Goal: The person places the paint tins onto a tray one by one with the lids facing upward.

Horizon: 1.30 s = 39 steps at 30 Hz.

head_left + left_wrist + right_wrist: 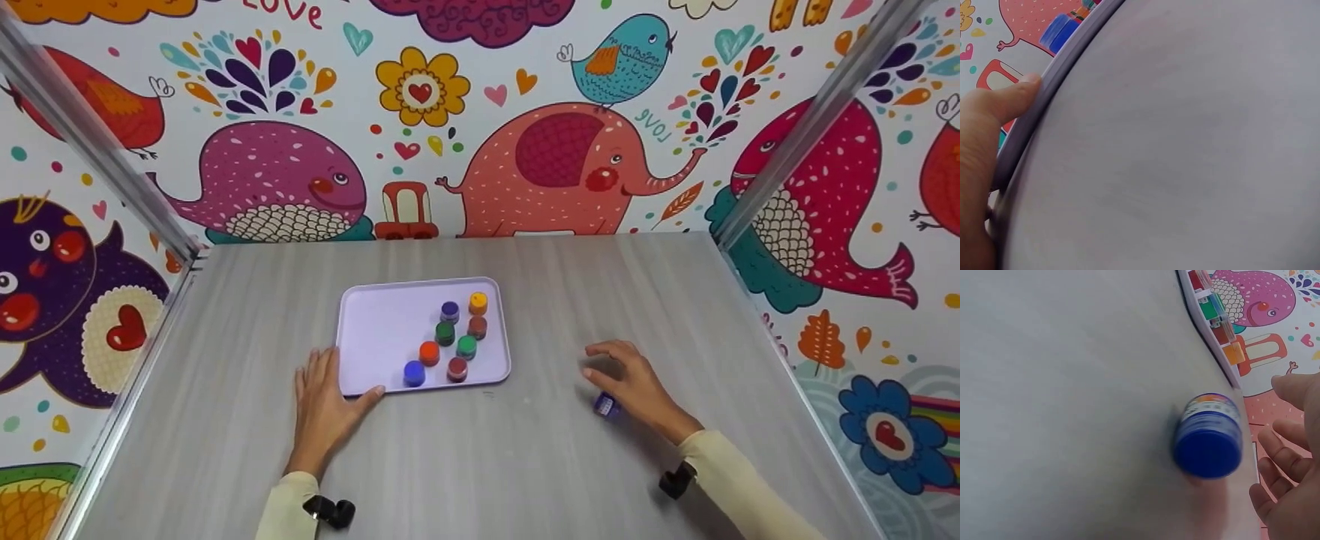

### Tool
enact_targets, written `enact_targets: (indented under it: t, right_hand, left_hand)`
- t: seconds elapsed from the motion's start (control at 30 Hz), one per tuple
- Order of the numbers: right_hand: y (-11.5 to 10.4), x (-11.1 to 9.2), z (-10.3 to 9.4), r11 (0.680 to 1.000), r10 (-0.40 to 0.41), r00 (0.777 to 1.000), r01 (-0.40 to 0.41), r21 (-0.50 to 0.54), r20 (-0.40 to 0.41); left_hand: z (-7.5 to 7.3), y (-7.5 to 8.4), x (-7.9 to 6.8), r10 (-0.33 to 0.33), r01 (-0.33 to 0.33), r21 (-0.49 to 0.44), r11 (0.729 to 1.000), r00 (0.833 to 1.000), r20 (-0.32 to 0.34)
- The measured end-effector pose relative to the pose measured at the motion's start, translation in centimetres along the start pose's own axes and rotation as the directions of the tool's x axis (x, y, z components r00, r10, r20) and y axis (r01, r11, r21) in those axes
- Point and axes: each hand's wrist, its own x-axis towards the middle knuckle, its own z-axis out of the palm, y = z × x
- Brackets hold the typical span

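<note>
My left hand rests at the near left corner of a pale lilac tray. Its fingers lie straight along the left side, and the thumb touches the near rim, as the left wrist view also shows. On the tray stand several small paint jars in two slanting rows, among them a blue jar, an orange jar and a yellow jar. To the right of the tray, my right hand is over the table, fingers loosely bent and holding nothing. Close beside it is a dark blue paint jar, blurred, apart from the fingers.
The grey wood-grain table carries the tray. A wall with printed cartoon animals rises along its back edge. Metal posts stand at the back corners. Each wrist wears a black camera strap.
</note>
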Motion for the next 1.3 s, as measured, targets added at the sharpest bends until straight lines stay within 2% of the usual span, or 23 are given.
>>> enact_targets:
  t: [0.27, 0.43, 0.63, 0.97, 1.17, 1.3]
  right_hand:
    - [0.9, -2.7, 0.2, 0.997, -0.028, 0.999, 0.026, -0.067, -0.029]
    - [1.2, -3.9, 0.2, 0.997, -0.032, 0.999, 0.029, -0.076, -0.036]
    - [1.5, -5.1, 0.2, 0.996, -0.044, 0.999, 0.042, -0.075, -0.024]
    - [2.1, -6.1, 0.4, 0.989, -0.044, 0.998, 0.036, -0.147, -0.052]
    - [2.3, -6.2, 0.6, 0.987, -0.069, 0.994, 0.056, -0.149, -0.083]
    - [2.3, -6.2, 0.6, 0.986, -0.043, 0.995, 0.028, -0.163, -0.092]
  left_hand:
    - [-0.1, 0.0, 0.1, 0.006, -0.006, -0.003, 1.0, 1.0, -0.001]
    - [-0.1, 0.0, 0.2, 0.002, -0.002, -0.007, 1.0, 1.0, 0.003]
    - [-0.1, 0.0, 0.3, 0.017, -0.017, 0.0, 1.0, 1.0, -0.022]
    - [-0.1, -0.2, 0.2, 0.014, -0.014, -0.005, 1.0, 1.0, -0.019]
    - [0.0, -0.2, 0.2, 0.01, -0.01, -0.004, 1.0, 1.0, -0.015]
    - [0.1, -0.1, 0.1, 0.005, -0.005, -0.005, 1.0, 1.0, -0.008]
